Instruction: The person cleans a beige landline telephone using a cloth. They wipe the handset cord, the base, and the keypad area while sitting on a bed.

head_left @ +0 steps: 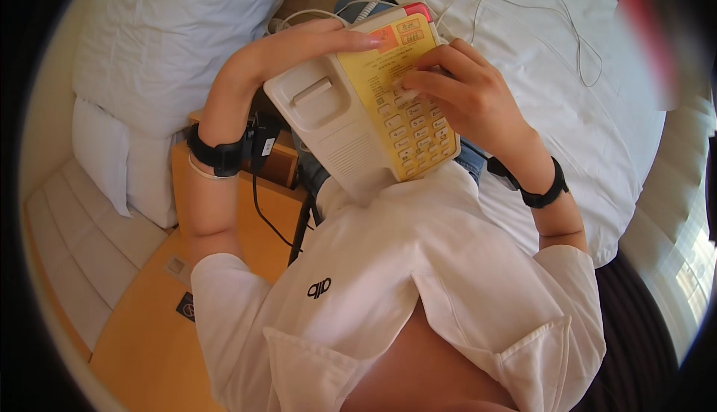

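White shirt (366, 251) fills six o'clock, closest; at twelve tilts a cream-and-yellow desk telephone (351, 143). My left hand (321, 44) clasps its upper edge; my right hand (469, 89) pinches a whitish scrap (408, 91), kind unclear, above its keypad (414, 134). A bed (553, 106) spreads at two.

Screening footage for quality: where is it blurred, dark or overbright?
Head view: corners are black; the red-and-white shape, upper right, is smeared, out of focus; the pale sheer curtain at right glares; the cream-and-yellow plastic telephone looks fairly sharp.
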The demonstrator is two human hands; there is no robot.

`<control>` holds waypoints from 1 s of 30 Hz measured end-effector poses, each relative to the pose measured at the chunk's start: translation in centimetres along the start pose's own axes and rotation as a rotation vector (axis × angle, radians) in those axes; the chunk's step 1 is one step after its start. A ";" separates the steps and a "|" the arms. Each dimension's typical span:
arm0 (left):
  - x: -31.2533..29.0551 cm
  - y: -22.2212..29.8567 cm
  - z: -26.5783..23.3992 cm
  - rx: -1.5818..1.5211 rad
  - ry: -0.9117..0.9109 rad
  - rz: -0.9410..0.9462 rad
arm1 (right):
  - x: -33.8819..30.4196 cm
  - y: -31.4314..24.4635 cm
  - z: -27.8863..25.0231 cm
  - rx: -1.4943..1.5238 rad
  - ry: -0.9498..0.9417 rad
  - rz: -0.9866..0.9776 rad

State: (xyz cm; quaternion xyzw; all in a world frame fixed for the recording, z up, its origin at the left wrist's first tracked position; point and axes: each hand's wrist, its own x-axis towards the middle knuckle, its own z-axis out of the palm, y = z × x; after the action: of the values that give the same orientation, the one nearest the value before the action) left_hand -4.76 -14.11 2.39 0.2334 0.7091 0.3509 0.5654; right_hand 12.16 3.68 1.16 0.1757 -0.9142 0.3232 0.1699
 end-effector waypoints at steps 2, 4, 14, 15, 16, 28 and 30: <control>0.1 -0.1 -0.1 -0.045 -0.052 -0.026 | -0.4 0.3 -0.3 -0.004 -0.036 0.017; 0.0 0.4 -0.1 -0.041 -0.039 -0.062 | 0.4 -0.6 0.7 0.096 -0.025 -0.051; 0.2 0.2 -0.7 -0.101 -0.040 -0.101 | -0.7 2.3 -1.2 -0.005 -0.055 0.025; 0.1 -0.3 -0.8 -0.120 -0.026 -0.093 | -1.3 2.9 -1.8 -0.047 -0.050 0.081; 0.6 -0.8 -0.9 -0.133 -0.020 -0.086 | -1.7 3.7 -2.3 -0.044 -0.045 0.122; 1.9 -1.5 -1.0 -0.665 0.565 0.217 | -4.3 7.8 -9.6 1.662 0.645 0.216; 2.9 -1.9 0.5 -0.694 0.702 0.350 | -1.8 7.4 -9.1 1.639 0.648 0.371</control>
State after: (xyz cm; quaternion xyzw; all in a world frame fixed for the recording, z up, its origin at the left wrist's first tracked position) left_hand -4.83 -13.09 -0.92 0.0157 0.6482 0.7115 0.2707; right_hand 12.30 15.39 3.13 -0.0082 -0.3177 0.9298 0.1857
